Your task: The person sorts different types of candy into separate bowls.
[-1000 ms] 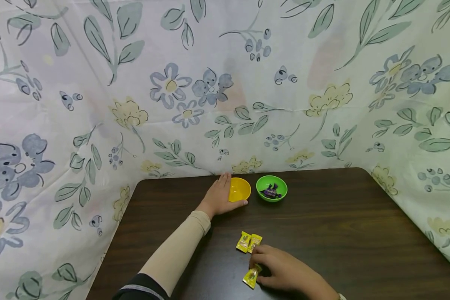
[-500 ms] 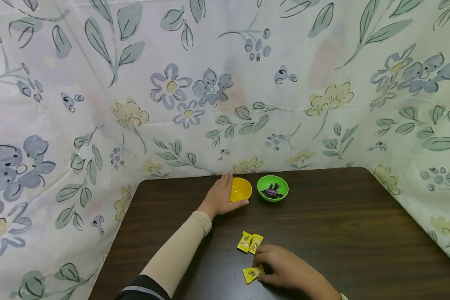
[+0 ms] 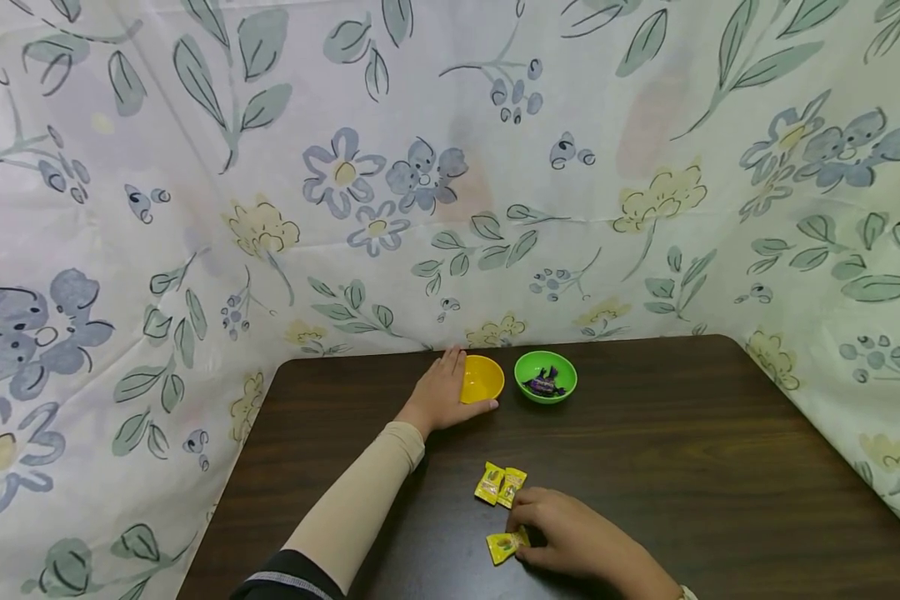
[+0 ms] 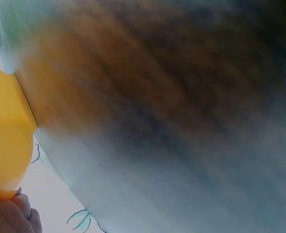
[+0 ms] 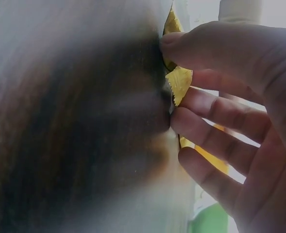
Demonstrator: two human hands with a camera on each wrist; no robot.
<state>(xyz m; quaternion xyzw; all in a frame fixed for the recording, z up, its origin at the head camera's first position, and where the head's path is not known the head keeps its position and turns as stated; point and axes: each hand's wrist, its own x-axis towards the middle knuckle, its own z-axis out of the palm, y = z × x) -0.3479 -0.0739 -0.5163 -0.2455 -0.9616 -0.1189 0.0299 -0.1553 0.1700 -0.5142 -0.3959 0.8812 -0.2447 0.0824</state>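
My left hand [image 3: 444, 392] rests against the left side of a yellow bowl [image 3: 483, 379], its fingers straight along the side and its thumb stretched across the front. In the left wrist view this bowl [image 4: 7, 131] fills the left edge, with a few fingertips below it. My right hand [image 3: 566, 533] pinches a yellow-wrapped candy [image 3: 501, 547] low over the table. The right wrist view shows the thumb on the wrapper [image 5: 180, 83], the other fingers spread below. Two more yellow candies [image 3: 489, 483] lie side by side just beyond this hand.
Right of the yellow bowl stands a green bowl [image 3: 528, 367] with purple-wrapped candies [image 3: 543, 383] inside. Both bowls are near the far edge of the dark wooden table [image 3: 682, 433]. A floral cloth [image 3: 450, 183] hangs behind and along the sides.
The candy under my right hand has turned from a slant to lie more level, its free end pointing left. My left hand stays at the yellow bowl.
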